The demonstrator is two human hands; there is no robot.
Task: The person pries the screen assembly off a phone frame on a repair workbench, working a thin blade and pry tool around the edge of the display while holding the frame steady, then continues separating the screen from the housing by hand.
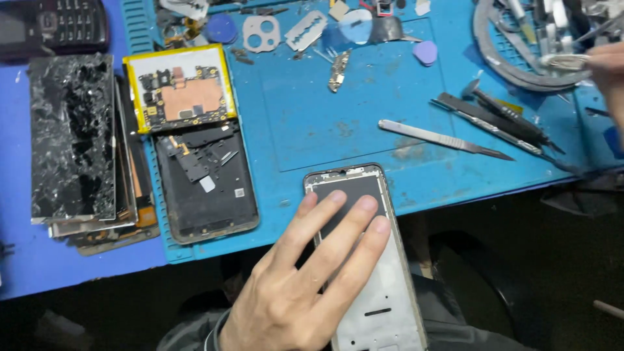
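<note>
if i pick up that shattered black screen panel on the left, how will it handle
The shattered screen panel is cracked all over, so it will likely flex, shed slivers and cut fingers. It looks thin and light. It rests on a stack of other panels, so it may slide when pushed.

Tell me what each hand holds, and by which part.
Left hand lies flat on the phone frame, gripping nothing. Right hand pinches metal tweezers at one end.
</note>
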